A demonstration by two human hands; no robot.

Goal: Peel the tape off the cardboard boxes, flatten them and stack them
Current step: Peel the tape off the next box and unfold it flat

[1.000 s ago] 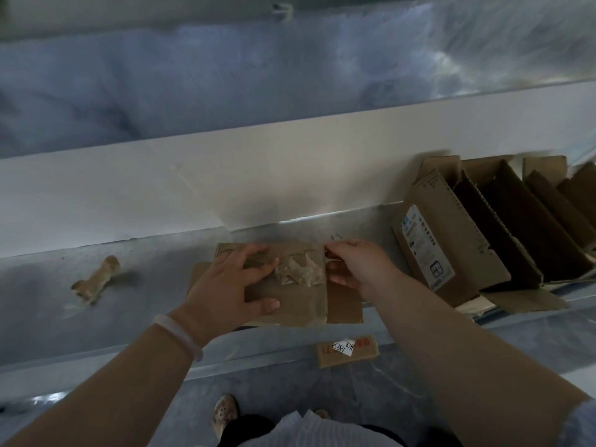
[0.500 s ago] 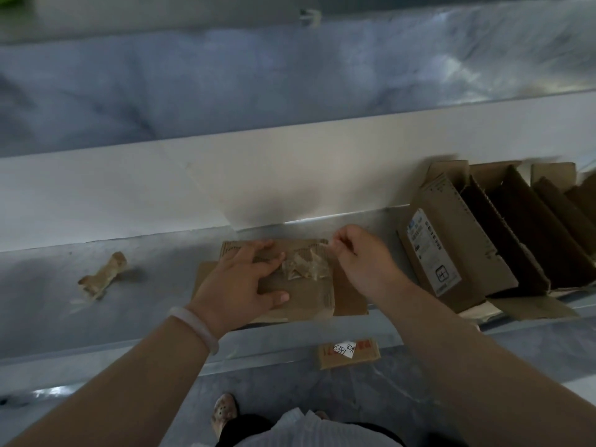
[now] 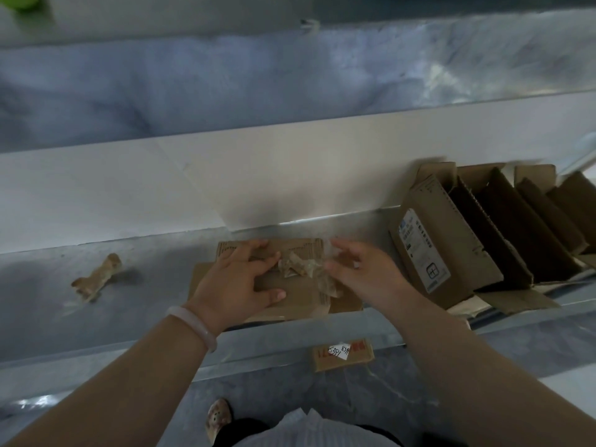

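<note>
Vs 0.5 s before, R hand (image 3: 364, 272) had dropped its pinch by the tape wad (image 3: 300, 267), fingers spread apart, while L hand (image 3: 238, 279) stayed pressed flat on the flattened box (image 3: 300, 296).

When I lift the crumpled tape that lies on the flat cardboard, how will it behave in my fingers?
Probably very light and floppy: the crumpled tape looks like a thin, wrinkled, half-clear wad. It may cling to fingers or to the flat cardboard, since a strip of it runs down toward the near edge. It seems unlikely to roll.

"6391" on white sticker (image 3: 339, 350), cardboard scrap (image 3: 356, 361)
</note>
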